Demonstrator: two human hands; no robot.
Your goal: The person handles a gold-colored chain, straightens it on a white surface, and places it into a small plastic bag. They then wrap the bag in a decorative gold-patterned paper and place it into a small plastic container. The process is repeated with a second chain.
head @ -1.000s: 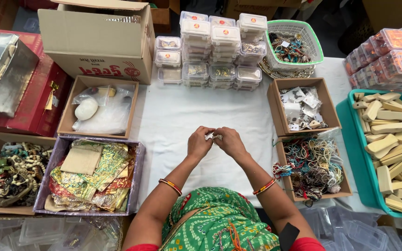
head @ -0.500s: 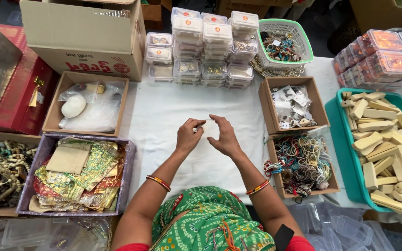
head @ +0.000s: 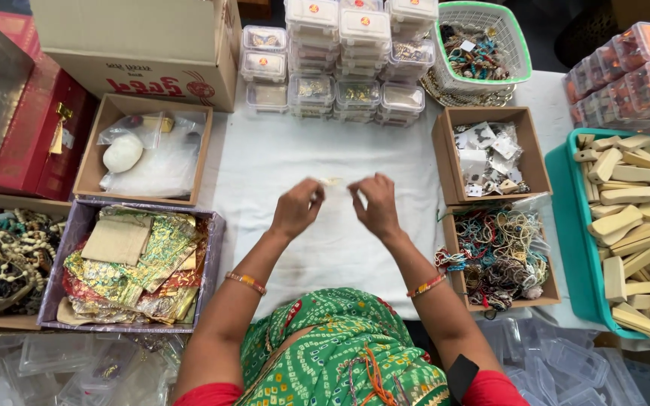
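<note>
The left hand [head: 297,208] and the right hand [head: 376,206] hover close together over the white cloth [head: 280,162] in the middle of the frame, each with fingers curled and fingertips pinched. Between them runs a thin pale thread [head: 332,182], small and blurred; each hand seems to pinch one end, though the grip is hard to make out. Just right of the right hand sits a cardboard box of tangled coloured threads [head: 499,252], and above it another box of small packets [head: 487,154]. At the far right a green tray [head: 566,225] holds pale wooden blocks [head: 633,218]. Left of the left hand, a purple box holds shiny folded fabric [head: 133,259]; above it a box holds clear plastic bags [head: 148,158]. Stacks of small clear boxes [head: 340,60] line the upper middle, beside a green basket [head: 520,41].
</note>
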